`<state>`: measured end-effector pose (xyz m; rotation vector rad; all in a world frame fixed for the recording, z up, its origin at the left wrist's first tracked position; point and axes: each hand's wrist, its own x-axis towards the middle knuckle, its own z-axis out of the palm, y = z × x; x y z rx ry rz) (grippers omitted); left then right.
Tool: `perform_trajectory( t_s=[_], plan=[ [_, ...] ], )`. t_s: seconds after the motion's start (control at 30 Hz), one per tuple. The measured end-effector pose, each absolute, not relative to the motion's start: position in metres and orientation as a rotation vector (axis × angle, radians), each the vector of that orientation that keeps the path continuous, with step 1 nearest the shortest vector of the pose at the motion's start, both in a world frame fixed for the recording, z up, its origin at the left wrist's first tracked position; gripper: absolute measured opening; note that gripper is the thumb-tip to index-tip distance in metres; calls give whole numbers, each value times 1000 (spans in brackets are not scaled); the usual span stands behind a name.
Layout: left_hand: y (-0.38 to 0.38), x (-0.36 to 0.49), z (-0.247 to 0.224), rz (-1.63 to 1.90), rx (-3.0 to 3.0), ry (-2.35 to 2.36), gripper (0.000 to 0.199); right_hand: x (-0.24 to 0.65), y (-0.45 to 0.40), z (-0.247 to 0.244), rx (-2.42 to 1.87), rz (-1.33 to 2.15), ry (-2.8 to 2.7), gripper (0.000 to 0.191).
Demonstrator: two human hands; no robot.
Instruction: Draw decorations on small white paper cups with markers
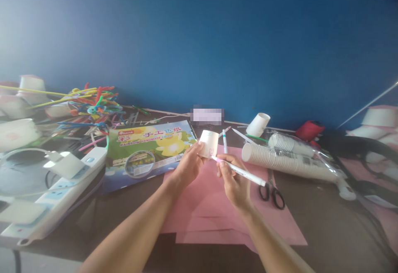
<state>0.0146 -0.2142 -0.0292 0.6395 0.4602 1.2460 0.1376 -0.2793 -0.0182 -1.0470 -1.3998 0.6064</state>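
My left hand (193, 159) grips a white paper cup (209, 142) by its left side, turned so its wall faces me. A small pink drawing shows low on the cup wall, with faint greenish marks near its top. Between the fingers of my right hand (234, 181) is a white marker pen (248, 174), its pink tip end at the cup's lower right; I cannot tell whether it touches. Pink paper sheets (205, 206) lie beneath both hands. Black-handled scissors (273, 196) rest on the sheets beside my right hand.
A colour paper pack (149, 148) lies left, by a tape roll (139, 164) and a power strip (71, 181). Pipe cleaners (93, 103) pile at back left. Stacked paper cups (289, 163) in plastic lie right, below a single cup (258, 124). Another marker (224, 141) lies behind my hands.
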Motion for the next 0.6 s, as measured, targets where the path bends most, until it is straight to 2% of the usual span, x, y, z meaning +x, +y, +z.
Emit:
perform_trajectory(
  t_s=[0.6],
  plan=[
    [-213, 14, -31, 1256, 633, 479, 24, 136, -279, -18, -1078, 522, -1453, 16]
  ],
)
